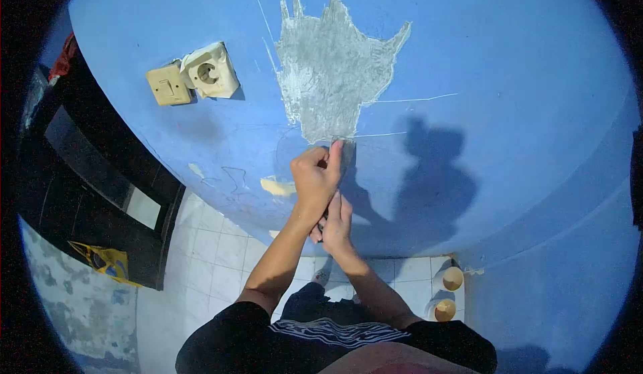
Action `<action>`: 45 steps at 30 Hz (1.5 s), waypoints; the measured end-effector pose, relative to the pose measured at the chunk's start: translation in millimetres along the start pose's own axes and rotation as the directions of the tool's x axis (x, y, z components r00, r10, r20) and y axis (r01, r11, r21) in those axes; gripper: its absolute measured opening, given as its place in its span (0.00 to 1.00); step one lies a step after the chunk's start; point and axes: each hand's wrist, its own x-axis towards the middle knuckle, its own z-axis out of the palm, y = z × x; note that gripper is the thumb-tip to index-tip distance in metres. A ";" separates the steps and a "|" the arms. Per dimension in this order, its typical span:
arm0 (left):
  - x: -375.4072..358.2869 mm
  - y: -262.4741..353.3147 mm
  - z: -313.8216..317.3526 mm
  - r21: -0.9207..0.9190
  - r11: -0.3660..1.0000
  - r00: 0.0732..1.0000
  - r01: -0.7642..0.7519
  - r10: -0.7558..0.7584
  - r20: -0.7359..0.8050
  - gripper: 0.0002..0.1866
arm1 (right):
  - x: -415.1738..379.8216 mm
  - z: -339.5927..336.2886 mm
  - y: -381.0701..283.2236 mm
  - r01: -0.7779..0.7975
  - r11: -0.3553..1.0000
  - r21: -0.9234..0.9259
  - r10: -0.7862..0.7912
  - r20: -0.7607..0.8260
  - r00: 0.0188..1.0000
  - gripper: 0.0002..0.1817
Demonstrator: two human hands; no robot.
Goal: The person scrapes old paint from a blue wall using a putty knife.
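My left hand [313, 178] and right hand [339, 228] grip a tool [349, 154], maybe scraping, at the grey patch's [331, 72] six o'clock; push steadily.

A room that looks like part of a home, with work being done on its walls. A household light switch [169, 85] and a round-holed power socket [209, 70] sit side by side on a bright blue painted wall [522, 106], which bears a large, rough grey patch [328, 66] with jagged edges. Below is a white tiled floor [218, 247]. At left stand dark panelling [63, 180], perhaps a door, and a blotchy, worn wall section [74, 300]. Two small tubs [453, 278] are at lower right.
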 end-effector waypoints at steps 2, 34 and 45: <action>-0.2 0.1 0.0 0.026 0.998 0.998 0.053 -0.053 0.015 0.26 | 5.7 -4.8 3.9 0.034 0.999 -0.030 -0.034 0.001 0.999 0.19; -16.6 -13.1 10.2 -0.163 0.937 0.938 0.310 -0.330 -0.109 0.30 | 0.7 -4.9 -39.6 0.011 0.916 -0.401 0.010 0.051 0.999 0.20; -26.2 -14.3 19.2 -0.181 0.934 0.932 0.309 -0.335 -0.139 0.32 | -2.7 -20.5 -39.0 0.036 0.896 -0.443 0.002 0.084 0.996 0.21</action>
